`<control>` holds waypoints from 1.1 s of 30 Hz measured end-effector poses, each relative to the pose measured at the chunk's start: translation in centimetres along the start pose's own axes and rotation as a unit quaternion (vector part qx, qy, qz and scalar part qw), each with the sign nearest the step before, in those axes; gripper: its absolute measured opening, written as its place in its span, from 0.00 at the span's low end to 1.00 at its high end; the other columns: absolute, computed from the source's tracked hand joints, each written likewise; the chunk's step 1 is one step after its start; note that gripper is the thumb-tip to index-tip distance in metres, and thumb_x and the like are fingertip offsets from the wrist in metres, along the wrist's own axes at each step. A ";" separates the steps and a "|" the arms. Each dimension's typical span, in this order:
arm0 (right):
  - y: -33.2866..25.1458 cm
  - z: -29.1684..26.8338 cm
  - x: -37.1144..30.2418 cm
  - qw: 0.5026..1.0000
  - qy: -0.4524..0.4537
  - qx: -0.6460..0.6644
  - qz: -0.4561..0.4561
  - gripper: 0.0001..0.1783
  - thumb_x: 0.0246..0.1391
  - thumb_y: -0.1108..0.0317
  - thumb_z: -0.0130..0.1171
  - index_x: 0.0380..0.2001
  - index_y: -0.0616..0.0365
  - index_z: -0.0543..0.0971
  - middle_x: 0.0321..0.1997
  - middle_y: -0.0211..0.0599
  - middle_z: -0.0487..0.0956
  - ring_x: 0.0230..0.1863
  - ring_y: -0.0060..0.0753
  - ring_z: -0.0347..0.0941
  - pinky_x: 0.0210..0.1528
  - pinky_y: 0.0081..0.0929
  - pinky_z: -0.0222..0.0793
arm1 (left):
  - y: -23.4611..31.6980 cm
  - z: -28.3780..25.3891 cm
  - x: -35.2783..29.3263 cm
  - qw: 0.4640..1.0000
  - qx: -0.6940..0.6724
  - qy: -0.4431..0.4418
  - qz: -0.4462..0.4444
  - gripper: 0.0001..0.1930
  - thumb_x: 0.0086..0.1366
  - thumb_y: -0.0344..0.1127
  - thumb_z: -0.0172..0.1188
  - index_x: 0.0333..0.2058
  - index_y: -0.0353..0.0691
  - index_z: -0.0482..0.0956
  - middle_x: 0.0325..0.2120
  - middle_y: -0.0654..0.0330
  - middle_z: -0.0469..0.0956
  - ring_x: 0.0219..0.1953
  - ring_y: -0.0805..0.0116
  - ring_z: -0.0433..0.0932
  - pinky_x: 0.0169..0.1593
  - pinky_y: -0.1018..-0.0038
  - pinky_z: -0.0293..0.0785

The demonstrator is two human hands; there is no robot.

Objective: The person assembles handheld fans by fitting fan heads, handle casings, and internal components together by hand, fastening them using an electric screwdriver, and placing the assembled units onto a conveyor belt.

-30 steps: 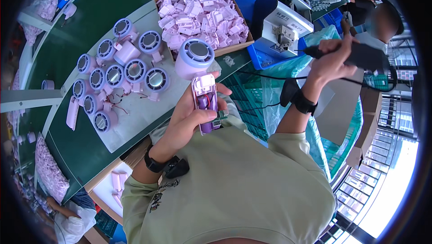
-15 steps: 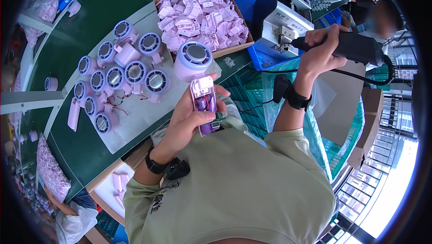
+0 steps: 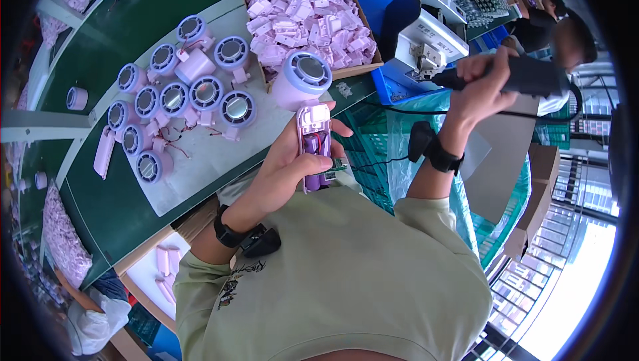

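Right hand [image 3: 480, 91] grips black cylindrical driver [image 3: 532, 76]; tip has shifted lower beside silver metal machine [image 3: 438, 36]; left hand [image 3: 286, 156] grips round-headed lilac plastic device [image 3: 313, 117], handle open, clear of driver

Lilac handle [image 3: 313, 117] partly hides left hand [image 3: 283, 164]

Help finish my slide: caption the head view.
Left hand holds an opened lilac round-headed plastic device; right hand holds a black cylindrical corded tool near a silver boxy machine.
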State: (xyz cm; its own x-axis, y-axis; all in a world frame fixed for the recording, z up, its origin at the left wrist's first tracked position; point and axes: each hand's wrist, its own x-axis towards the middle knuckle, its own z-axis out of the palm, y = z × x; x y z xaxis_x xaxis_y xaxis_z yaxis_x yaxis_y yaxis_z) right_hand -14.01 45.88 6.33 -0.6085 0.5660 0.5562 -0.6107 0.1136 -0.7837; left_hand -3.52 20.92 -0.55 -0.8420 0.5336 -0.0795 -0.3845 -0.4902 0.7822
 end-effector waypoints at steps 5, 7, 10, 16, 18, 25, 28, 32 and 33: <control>-5.0 0.0 -2.5 0.987 -0.044 0.142 0.063 0.11 0.62 0.62 0.44 0.36 0.58 0.70 0.10 0.27 0.58 0.08 0.21 0.52 0.11 0.20 0.49 | -0.4 0.2 0.1 1.000 0.008 0.005 0.018 0.36 0.57 0.25 0.52 0.65 0.37 0.50 0.51 0.54 0.68 0.45 0.70 0.71 0.49 0.72 0.70; -7.0 1.8 -4.7 0.967 -0.113 0.226 0.042 0.12 0.61 0.59 0.45 0.32 0.56 0.71 0.11 0.22 0.56 0.10 0.16 0.50 0.13 0.17 0.48 | -0.5 0.5 0.2 1.000 0.019 0.003 0.020 0.37 0.58 0.25 0.53 0.65 0.37 0.49 0.51 0.54 0.67 0.45 0.70 0.71 0.49 0.72 0.70; -8.5 2.8 -6.0 0.915 -0.223 0.331 0.059 0.14 0.61 0.57 0.43 0.35 0.56 0.72 0.12 0.24 0.59 0.09 0.17 0.52 0.13 0.17 0.50 | -0.5 0.6 0.2 0.999 0.027 0.005 0.019 0.37 0.58 0.24 0.53 0.66 0.37 0.48 0.51 0.54 0.67 0.45 0.71 0.71 0.49 0.73 0.70; -8.2 3.9 -7.5 0.878 -0.288 0.374 0.081 0.15 0.63 0.56 0.41 0.42 0.54 0.69 0.14 0.29 0.64 0.10 0.21 0.56 0.13 0.22 0.54 | -0.1 0.7 -0.2 0.999 0.024 0.019 0.027 0.38 0.57 0.24 0.53 0.66 0.37 0.47 0.51 0.53 0.66 0.45 0.70 0.71 0.48 0.73 0.71; -7.7 3.7 -7.4 0.859 -0.321 0.390 0.087 0.15 0.64 0.55 0.40 0.45 0.53 0.65 0.16 0.32 0.66 0.11 0.25 0.58 0.15 0.25 0.57 | 0.1 0.8 -0.4 0.999 0.023 0.020 0.027 0.38 0.57 0.23 0.53 0.66 0.37 0.47 0.51 0.53 0.66 0.45 0.70 0.71 0.48 0.73 0.71; -7.0 3.9 -7.9 0.855 -0.325 0.394 0.094 0.14 0.65 0.55 0.40 0.46 0.52 0.64 0.16 0.32 0.66 0.12 0.26 0.58 0.15 0.26 0.58 | 0.0 1.0 -0.5 0.999 0.026 0.014 0.028 0.39 0.58 0.23 0.53 0.66 0.37 0.46 0.52 0.53 0.65 0.45 0.70 0.71 0.47 0.73 0.71; -7.1 3.9 -8.0 0.856 -0.320 0.395 0.093 0.14 0.65 0.55 0.40 0.45 0.51 0.64 0.17 0.32 0.66 0.12 0.26 0.58 0.16 0.26 0.58 | -0.2 1.4 -0.5 0.999 0.032 0.024 0.027 0.36 0.58 0.23 0.53 0.64 0.37 0.48 0.50 0.54 0.65 0.45 0.71 0.71 0.46 0.73 0.71; -7.3 3.7 -8.2 0.859 -0.312 0.395 0.090 0.13 0.65 0.55 0.41 0.44 0.51 0.65 0.17 0.32 0.66 0.12 0.26 0.58 0.18 0.26 0.59 | 0.3 2.2 -0.5 0.998 0.038 0.039 0.036 0.32 0.59 0.23 0.53 0.61 0.37 0.50 0.47 0.55 0.66 0.44 0.72 0.70 0.44 0.73 0.71; -7.4 3.6 -8.3 0.858 -0.313 0.398 0.090 0.13 0.65 0.55 0.41 0.44 0.51 0.65 0.18 0.32 0.66 0.13 0.26 0.58 0.18 0.26 0.59 | 0.2 2.2 -0.5 0.998 0.038 0.039 0.035 0.32 0.59 0.23 0.53 0.61 0.37 0.50 0.47 0.55 0.66 0.44 0.72 0.70 0.44 0.73 0.71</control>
State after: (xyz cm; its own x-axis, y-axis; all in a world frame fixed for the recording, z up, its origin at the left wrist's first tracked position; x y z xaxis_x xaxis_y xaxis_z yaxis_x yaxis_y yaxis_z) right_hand -6.28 37.42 8.54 -0.7303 -0.0625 0.6803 -0.4785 -0.6640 -0.5746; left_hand -2.31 22.06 1.05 -0.8944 0.4420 -0.0683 -0.2956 -0.4698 0.8318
